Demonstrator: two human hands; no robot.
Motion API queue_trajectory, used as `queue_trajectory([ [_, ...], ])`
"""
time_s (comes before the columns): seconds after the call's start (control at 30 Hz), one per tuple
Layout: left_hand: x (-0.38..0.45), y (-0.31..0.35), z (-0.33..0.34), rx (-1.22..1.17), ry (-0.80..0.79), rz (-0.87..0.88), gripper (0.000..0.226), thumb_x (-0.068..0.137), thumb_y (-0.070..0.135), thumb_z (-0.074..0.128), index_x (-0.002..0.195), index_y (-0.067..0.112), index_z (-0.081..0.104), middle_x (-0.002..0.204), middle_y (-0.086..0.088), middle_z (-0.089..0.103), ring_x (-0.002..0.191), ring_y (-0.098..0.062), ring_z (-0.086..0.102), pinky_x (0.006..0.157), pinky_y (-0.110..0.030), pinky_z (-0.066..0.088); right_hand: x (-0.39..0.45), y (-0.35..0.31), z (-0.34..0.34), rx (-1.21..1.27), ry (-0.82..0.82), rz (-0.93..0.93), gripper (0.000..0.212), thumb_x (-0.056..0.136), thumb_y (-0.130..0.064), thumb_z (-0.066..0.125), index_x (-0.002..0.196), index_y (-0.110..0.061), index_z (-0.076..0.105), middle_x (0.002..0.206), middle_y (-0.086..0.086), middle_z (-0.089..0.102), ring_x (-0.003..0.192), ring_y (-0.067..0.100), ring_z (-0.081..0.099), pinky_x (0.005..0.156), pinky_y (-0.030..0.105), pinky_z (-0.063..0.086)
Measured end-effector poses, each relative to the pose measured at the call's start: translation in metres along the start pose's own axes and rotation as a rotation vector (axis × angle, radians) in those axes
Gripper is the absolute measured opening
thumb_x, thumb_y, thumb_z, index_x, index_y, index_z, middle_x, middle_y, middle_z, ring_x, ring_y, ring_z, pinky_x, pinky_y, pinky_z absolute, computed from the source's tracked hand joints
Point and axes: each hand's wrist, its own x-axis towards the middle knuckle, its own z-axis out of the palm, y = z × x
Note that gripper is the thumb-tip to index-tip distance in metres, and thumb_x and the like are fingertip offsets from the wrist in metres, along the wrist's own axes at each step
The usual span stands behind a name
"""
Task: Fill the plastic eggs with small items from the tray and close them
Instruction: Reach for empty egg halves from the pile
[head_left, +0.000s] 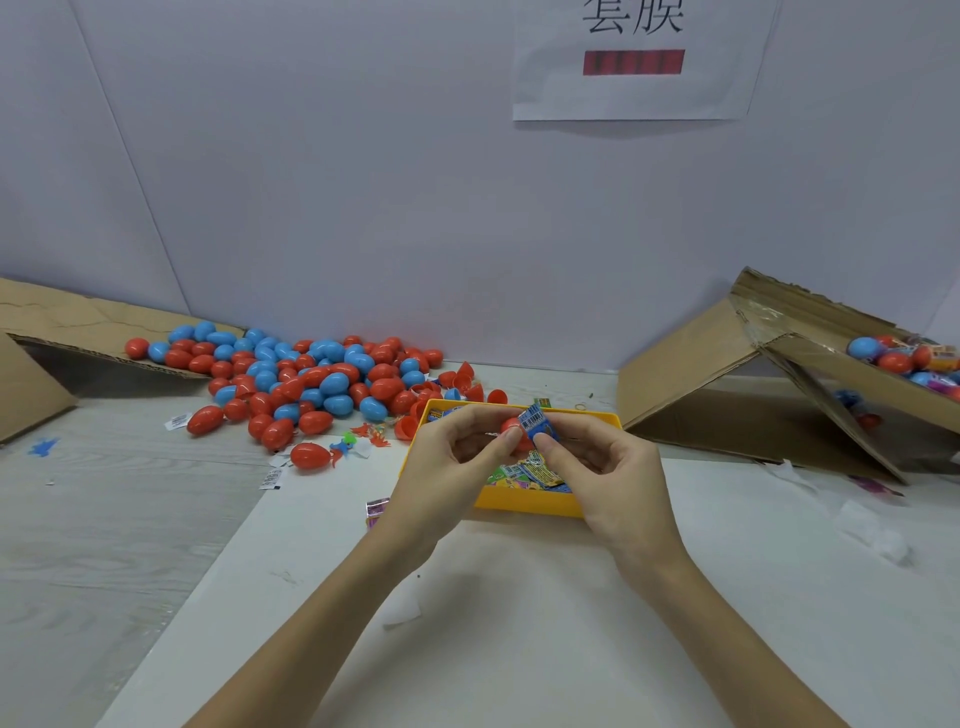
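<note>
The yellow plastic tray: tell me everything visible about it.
The shallow rectangular yellow plastic tray sits flat on the white sheet on the table, just beyond the person's hands, which hide much of its middle. It looks like smooth, opaque plastic with low walls and rounded corners. Inside lie small printed packets in blue, green and yellow. Loose orange egg halves lie against its far left corner.

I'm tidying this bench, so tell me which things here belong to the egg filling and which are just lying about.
In use:
left hand holding red egg half
right hand pinching blue packet
yellow tray
egg pile

Lying about:
wall sign
blue tape scrap
loose labels
</note>
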Motion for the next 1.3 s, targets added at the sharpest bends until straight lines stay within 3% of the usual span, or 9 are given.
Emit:
queue_trajectory([
  [0.2,-0.002,0.001,0.000,0.011,-0.025,0.045,0.037,0.090,0.012,0.077,0.126,0.019,0.070,0.109,0.002,0.077,0.100,-0.015,0.074,0.088,-0.027,0.059,0.000,-0.003,-0.001,0.032,-0.003,0.047,0.019,0.090,-0.012,0.077,0.103,-0.026,0.078,0.098,-0.007,0.080,0.094,0.009,0.075,0.079,0.020,0.059],
  [0.3,-0.003,0.000,0.003,0.139,0.015,0.168,0.047,0.084,0.010,0.082,0.129,0.018,0.069,0.111,-0.005,0.071,0.094,-0.018,0.073,0.087,-0.029,0.060,0.000,-0.005,-0.002,0.073,-0.022,0.124,0.017,0.090,-0.017,0.078,0.106,-0.023,0.079,0.100,-0.005,0.080,0.097,0.011,0.075,0.079,0.020,0.058],
  [0.43,-0.003,-0.002,0.003,0.331,0.063,0.311,0.051,0.084,0.015,0.081,0.134,0.016,0.067,0.112,-0.003,0.064,0.093,-0.020,0.067,0.086,-0.032,0.059,0.000,-0.005,-0.002,0.267,-0.049,0.318,0.027,0.088,-0.016,0.077,0.114,-0.013,0.075,0.108,0.005,0.079,0.106,0.019,0.074,0.088,0.029,0.061],
  [0.53,-0.002,-0.003,0.001,0.447,0.042,0.384,0.055,0.086,0.012,0.079,0.138,0.015,0.063,0.113,-0.002,0.063,0.097,-0.015,0.066,0.088,-0.029,0.058,0.001,-0.007,0.000,0.411,-0.036,0.408,0.037,0.079,-0.019,0.080,0.114,-0.008,0.073,0.107,0.010,0.079,0.105,0.024,0.075,0.084,0.029,0.062],
  [0.73,-0.001,-0.006,0.001,0.478,0.069,0.477,0.046,0.083,0.013,0.082,0.127,0.011,0.067,0.112,0.004,0.068,0.098,-0.006,0.068,0.087,-0.021,0.058,-0.001,-0.011,0.000,0.386,0.005,0.433,0.052,0.072,-0.026,0.083,0.118,-0.007,0.071,0.108,0.009,0.078,0.105,0.025,0.075,0.093,0.037,0.060],
  [0.87,-0.001,-0.010,0.002,0.530,0.078,0.514,0.048,0.088,0.013,0.077,0.134,0.012,0.066,0.116,0.001,0.065,0.102,-0.009,0.064,0.089,-0.015,0.052,-0.002,-0.015,0.002,0.469,0.009,0.478,0.045,0.077,-0.023,0.080,0.118,-0.005,0.071,0.110,0.012,0.078,0.104,0.024,0.076,0.087,0.032,0.062],
  [1.03,-0.003,-0.017,0.011,0.534,0.047,0.523,0.041,0.103,0.019,0.059,0.143,0.022,0.053,0.134,0.007,0.053,0.126,-0.011,0.050,0.100,-0.013,0.041,-0.003,-0.022,0.005,0.738,-0.045,0.615,0.033,0.091,-0.015,0.072,0.120,-0.002,0.072,0.115,0.014,0.076,0.094,0.019,0.076,0.076,0.026,0.062],
  [1.2,-0.006,-0.020,0.014,0.486,0.013,0.490,0.037,0.109,0.027,0.044,0.145,0.034,0.044,0.134,0.024,0.048,0.124,-0.009,0.053,0.098,-0.013,0.042,-0.004,-0.024,0.012,0.819,-0.044,0.719,0.016,0.085,-0.018,0.078,0.099,-0.010,0.081,0.109,0.016,0.077,0.088,0.022,0.077,0.068,0.029,0.062],
  [1.3,-0.005,-0.020,0.014,0.505,0.041,0.511,0.034,0.110,0.031,0.041,0.143,0.029,0.048,0.130,0.022,0.051,0.124,-0.003,0.052,0.098,-0.011,0.041,-0.005,-0.025,0.014,0.826,-0.041,0.746,0.024,0.080,-0.019,0.082,0.102,-0.010,0.080,0.107,0.017,0.077,0.087,0.024,0.078,0.066,0.029,0.061],
])
